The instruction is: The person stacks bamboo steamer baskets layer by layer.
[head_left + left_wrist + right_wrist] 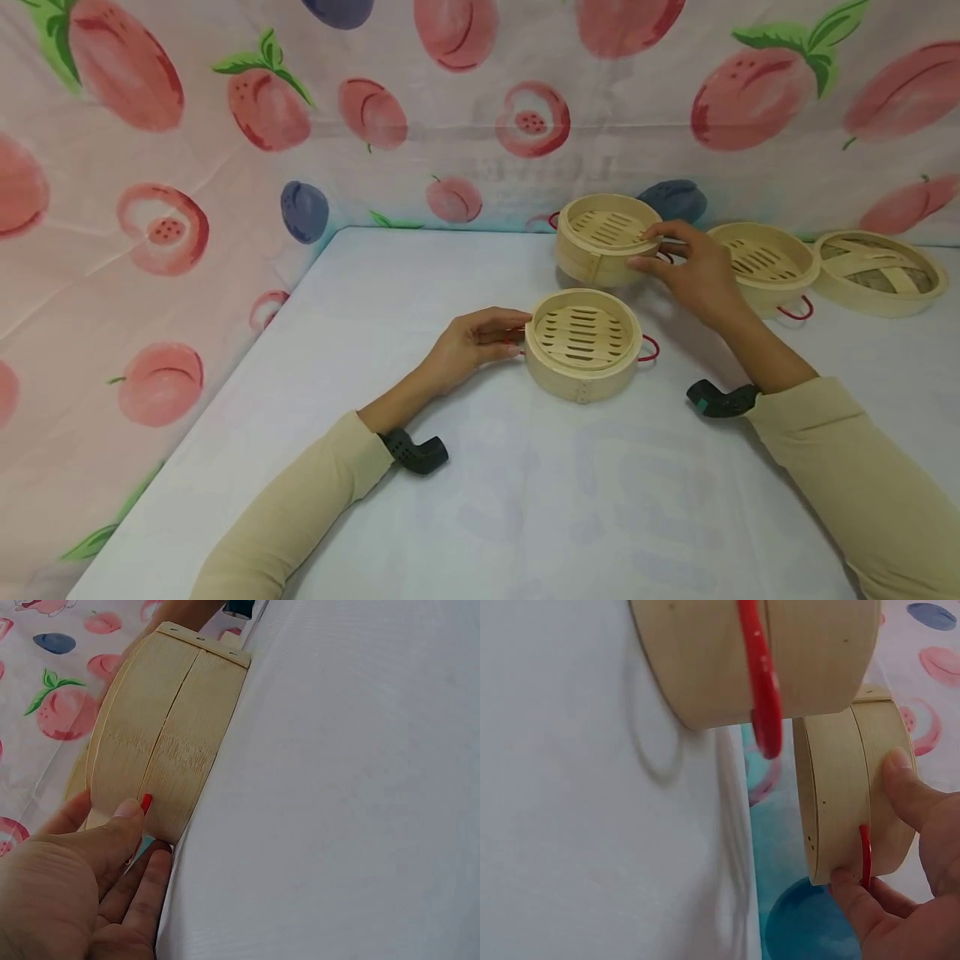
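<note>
A round bamboo steamer basket (581,384) with a slatted base and red loop handles rests on the white table. My left hand (476,346) grips its left side, and in the left wrist view the thumb presses the wall beside the red handle (146,802). Farther back, a second bamboo steamer basket (579,262) is held up off the table with a shadow under it. My right hand (696,271) holds that one by its right side. Seen from the right wrist, thumb and fingers pinch its wall (840,795) around the red handle (865,851).
At the back right stands another slatted steamer basket (776,289) with a red handle. Beside it lies a woven bamboo lid (881,302). A fruit-printed cloth (450,125) hangs behind and to the left of the white table (450,517).
</note>
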A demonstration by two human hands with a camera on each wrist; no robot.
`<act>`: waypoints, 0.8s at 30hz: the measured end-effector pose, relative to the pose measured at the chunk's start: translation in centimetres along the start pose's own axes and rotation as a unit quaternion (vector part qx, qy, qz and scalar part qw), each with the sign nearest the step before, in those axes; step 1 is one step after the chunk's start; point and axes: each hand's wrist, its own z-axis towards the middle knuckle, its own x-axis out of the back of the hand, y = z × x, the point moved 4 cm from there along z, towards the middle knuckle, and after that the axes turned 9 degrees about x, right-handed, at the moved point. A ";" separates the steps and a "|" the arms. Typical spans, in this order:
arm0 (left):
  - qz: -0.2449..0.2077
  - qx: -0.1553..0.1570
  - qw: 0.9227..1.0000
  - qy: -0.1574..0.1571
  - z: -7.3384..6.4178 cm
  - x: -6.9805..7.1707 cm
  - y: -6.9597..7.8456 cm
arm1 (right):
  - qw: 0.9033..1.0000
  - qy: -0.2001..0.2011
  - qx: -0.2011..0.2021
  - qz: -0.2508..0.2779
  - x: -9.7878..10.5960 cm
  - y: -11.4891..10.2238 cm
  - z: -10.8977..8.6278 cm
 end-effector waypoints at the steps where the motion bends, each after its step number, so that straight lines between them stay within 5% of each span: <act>1: 0.001 0.000 1.000 0.000 0.0 0.0 0.0 | 1.000 -0.002 -0.002 0.003 0.1 -0.1 0.0; 17: 0.003 -0.006 1.000 -0.001 0.2 -0.2 0.0 | 0.999 -0.008 0.038 -0.029 1.0 -1.9 -0.8; 24: -0.001 -0.002 1.000 0.001 0.0 -0.1 0.0 | 1.000 -0.023 0.014 -0.013 1.4 -2.7 -1.5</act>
